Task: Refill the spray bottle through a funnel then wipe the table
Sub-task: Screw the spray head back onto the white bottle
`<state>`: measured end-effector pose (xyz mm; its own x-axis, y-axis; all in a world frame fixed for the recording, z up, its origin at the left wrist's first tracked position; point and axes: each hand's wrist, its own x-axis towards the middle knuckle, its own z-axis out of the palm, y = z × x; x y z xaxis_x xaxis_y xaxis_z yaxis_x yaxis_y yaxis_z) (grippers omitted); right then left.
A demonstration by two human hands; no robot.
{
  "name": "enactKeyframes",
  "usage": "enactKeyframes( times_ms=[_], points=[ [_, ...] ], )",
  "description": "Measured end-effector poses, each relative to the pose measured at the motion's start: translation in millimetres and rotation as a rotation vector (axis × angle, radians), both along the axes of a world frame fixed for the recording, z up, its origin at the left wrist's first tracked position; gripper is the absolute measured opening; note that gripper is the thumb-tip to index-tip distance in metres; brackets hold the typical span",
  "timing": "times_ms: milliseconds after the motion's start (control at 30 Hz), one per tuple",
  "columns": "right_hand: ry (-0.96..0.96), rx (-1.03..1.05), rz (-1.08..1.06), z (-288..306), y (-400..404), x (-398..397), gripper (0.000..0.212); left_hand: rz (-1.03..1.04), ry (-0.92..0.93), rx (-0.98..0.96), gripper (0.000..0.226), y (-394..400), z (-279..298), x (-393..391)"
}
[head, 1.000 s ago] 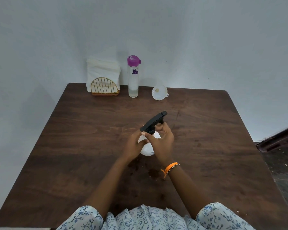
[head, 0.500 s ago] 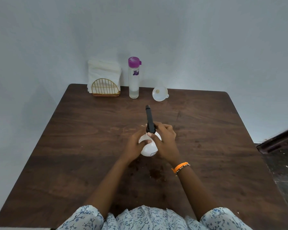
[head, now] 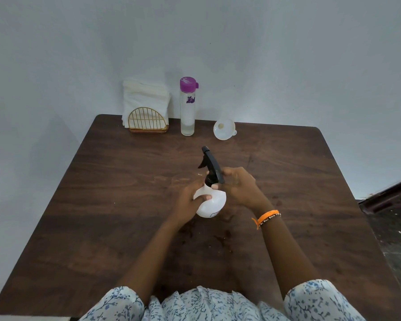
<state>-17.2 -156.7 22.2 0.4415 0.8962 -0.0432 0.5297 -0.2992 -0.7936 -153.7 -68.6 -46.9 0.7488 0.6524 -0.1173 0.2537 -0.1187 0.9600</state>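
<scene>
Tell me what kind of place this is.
Probably a plain room at home, set up for a small chore, though that's a guess: a dark wooden table pushed against a bare pale wall, with a napkin holder and a purple-capped water bottle at the back.

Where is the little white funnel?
The small white plastic funnel lies at the wooden table's far edge, right of the clear purple-capped bottle.

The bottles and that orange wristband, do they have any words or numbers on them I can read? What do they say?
No text here can be read.
Purple mark on the clear bottle: a picture or logo, too small to read.
Label at the bottom of the spray bottle: dark lines, too blurred to read.
Orange wristband: dark and white marks, too small to read.
</scene>
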Motion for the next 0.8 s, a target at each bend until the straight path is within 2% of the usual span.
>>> enactKeyframes(
  times_ms=[67, 167, 267, 367, 433, 533, 667, 800],
  points=[
    [-0.054, 0.015, -0.016, -4.4, -0.5, -1.2, 0.032, -0.003, 0.004, -0.015, 0.038, 0.0, -0.2, 0.2],
    [-0.139, 0.052, -0.062, -9.7, -2.3, -5.4, 0.021, 0.003, -0.036, -0.038, 0.035, -1.1, 1.8, 0.0],
    [-0.19, 0.117, -0.13, -11.3, -7.4, -11.3, 0.021, 0.018, -0.031, -0.046, 0.027, -2.1, 1.2, -0.1],
    [-0.271, 0.144, -0.196, -10.2, -7.1, -20.2, 0.019, 0.036, -0.044, -0.034, 0.03, -4.0, 1.0, 0.2],
    [-0.269, 0.153, -0.257, -11.7, -5.0, -24.7, 0.02, 0.043, -0.048, -0.021, 0.035, -5.3, 1.9, 0.7],
    [-0.231, 0.186, -0.318, -14.6, -1.4, -32.3, 0.023, 0.054, -0.043, 0.006, 0.026, -6.0, 2.7, 0.7],
    [-0.084, 0.274, -0.357, -16.4, 1.9, -41.0, 0.025, 0.047, -0.023, 0.03, 0.029, -7.0, 4.9, 0.0],
    [-0.173, 0.26, -0.325, -22.1, -0.8, -35.0, 0.017, 0.053, -0.047, 0.038, 0.027, -6.7, 6.8, -0.1]
  ],
)
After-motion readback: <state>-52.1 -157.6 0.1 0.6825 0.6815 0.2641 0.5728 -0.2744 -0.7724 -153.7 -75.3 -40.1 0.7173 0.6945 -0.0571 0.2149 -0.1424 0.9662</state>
